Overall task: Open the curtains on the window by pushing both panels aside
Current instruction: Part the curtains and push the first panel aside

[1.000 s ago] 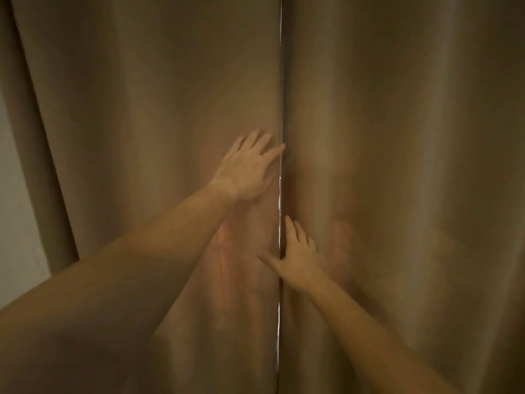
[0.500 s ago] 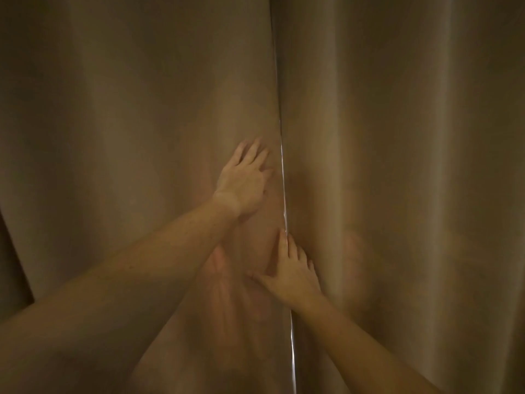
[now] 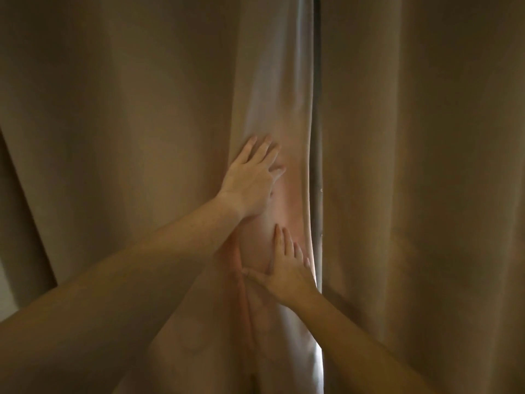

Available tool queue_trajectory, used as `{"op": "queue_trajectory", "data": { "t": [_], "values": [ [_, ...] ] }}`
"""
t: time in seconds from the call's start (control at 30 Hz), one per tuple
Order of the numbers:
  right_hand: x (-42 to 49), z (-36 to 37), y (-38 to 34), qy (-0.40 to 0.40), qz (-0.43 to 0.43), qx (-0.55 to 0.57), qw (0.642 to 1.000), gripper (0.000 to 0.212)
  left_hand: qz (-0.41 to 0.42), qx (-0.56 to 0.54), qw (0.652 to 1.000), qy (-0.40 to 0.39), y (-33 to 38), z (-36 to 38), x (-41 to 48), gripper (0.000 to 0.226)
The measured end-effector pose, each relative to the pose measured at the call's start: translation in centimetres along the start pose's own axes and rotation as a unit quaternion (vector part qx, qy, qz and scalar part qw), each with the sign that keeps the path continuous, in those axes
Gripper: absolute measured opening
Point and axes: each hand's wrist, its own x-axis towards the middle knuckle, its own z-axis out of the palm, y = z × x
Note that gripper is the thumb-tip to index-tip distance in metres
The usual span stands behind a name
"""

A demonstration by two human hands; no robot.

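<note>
Two tan curtain panels fill the head view. The left panel (image 3: 127, 123) meets the right panel (image 3: 426, 166) along a narrow vertical gap (image 3: 316, 180) with a sliver of light low down. My left hand (image 3: 251, 180) lies flat on the left panel near its inner edge, fingers spread and pointing up. My right hand (image 3: 287, 268) sits lower, also flat on the left panel's edge, with its outer fingers at the gap. The fabric bulges into a fold around both hands. The window behind is hidden.
The outer edge of the left panel hangs at the far left, with a strip of pale wall (image 3: 5, 288) beside it. Bright light shows through the gap near the bottom (image 3: 319, 359).
The gap has widened slightly and the left panel's edge has bunched into a fold. Both hands have pressed into the fabric, and my right hand has slid onto the left panel's edge.
</note>
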Motion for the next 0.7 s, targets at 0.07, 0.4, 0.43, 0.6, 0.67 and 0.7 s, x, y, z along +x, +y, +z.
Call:
{"op": "queue_trajectory", "data": {
  "t": [0.07,0.4,0.43,0.6,0.67,0.7],
  "values": [
    [0.7,0.4,-0.2,-0.004,-0.015,-0.019,1.000,0.133,-0.007,0.009,1.000,-0.006,-0.6,0.5,-0.2,0.060],
    [3.4,2.1,-1.5,-0.049,-0.067,-0.003,0.997,0.127,-0.054,0.016,0.998,-0.024,-3.4,1.5,-2.4,0.057],
    [3.5,2.2,-1.6,-0.054,-0.071,-0.003,0.996,0.128,-0.058,0.020,0.998,-0.027,-3.6,1.6,-2.7,0.057],
    [3.4,3.3,-3.4,-0.077,-0.087,0.005,0.993,0.129,-0.062,0.038,0.997,-0.033,-4.8,2.1,-4.6,0.057],
    [3.3,4.0,-4.2,-0.079,-0.096,0.012,0.992,0.129,-0.063,0.049,0.996,-0.037,-5.5,2.3,-5.5,0.057],
    [3.3,4.4,-4.7,-0.078,-0.100,0.011,0.992,0.129,-0.064,0.049,0.996,-0.039,-6.0,2.3,-6.0,0.057]
  ]
}}
